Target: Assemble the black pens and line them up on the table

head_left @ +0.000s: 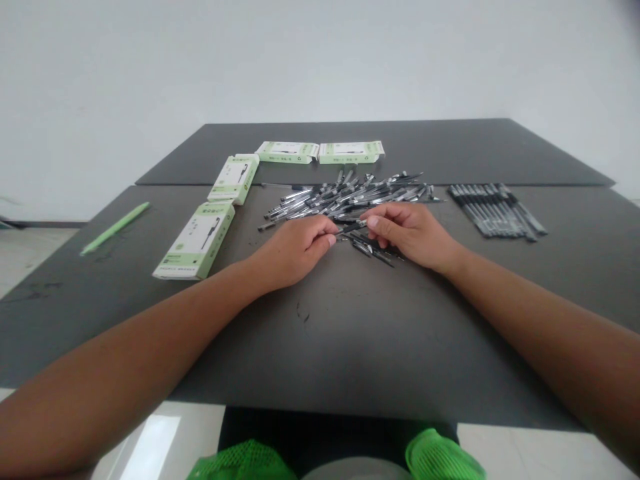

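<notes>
A loose heap of black and clear pens [350, 193] lies in the middle of the dark table [350, 333]. My left hand [295, 248] and my right hand [410, 233] rest at the heap's near edge, fingers curled. Between their fingertips they pinch a single black pen [353, 227], one hand at each end. More pens lie under my right hand.
Several green-and-white pen boxes lie to the left and behind: the nearest [197, 240], another [234, 178], two at the back [287, 151] [351, 151]. A neat row of black pens [495, 210] sits at the right. A green pen [115, 228] lies far left.
</notes>
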Demonstrator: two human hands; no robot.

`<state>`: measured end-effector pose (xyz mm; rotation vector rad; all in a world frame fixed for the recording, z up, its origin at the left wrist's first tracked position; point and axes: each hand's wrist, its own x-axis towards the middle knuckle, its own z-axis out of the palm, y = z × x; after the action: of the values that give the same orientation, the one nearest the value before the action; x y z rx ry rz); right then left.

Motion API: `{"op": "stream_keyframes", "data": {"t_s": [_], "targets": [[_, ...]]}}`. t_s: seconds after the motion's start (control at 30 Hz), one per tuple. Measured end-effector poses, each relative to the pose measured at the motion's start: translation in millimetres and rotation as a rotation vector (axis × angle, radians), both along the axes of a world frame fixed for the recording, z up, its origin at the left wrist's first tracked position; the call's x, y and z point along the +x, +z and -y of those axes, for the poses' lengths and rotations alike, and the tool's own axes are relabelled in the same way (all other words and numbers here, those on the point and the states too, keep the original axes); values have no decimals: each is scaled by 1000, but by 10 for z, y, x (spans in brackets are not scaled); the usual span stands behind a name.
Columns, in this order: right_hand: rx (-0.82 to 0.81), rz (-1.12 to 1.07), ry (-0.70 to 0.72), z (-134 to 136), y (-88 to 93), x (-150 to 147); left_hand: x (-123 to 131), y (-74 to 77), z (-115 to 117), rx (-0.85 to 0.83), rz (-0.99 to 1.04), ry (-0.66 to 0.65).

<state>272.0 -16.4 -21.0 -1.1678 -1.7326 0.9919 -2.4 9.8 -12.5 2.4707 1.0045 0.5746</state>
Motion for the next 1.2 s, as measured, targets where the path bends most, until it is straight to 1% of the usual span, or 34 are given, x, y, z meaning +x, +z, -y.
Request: {"op": "stream_keyframes", "data": {"t_s": [0.17, 0.33, 0.63, 0.97, 1.2], "targets": [[-53, -69, -21, 2, -18, 5, 1, 2, 1, 3, 9, -1], [-51, -81, -29, 2, -25, 11, -1, -10, 0, 2, 8, 6], [-15, -32, -4, -10, -26, 3, 4, 6, 1, 2, 7, -3], [26, 5, 24, -35, -85, 22, 9, -10, 2, 11, 7, 0], [48, 101, 19, -21, -42, 40, 9, -2, 7, 19, 2, -9]]}}
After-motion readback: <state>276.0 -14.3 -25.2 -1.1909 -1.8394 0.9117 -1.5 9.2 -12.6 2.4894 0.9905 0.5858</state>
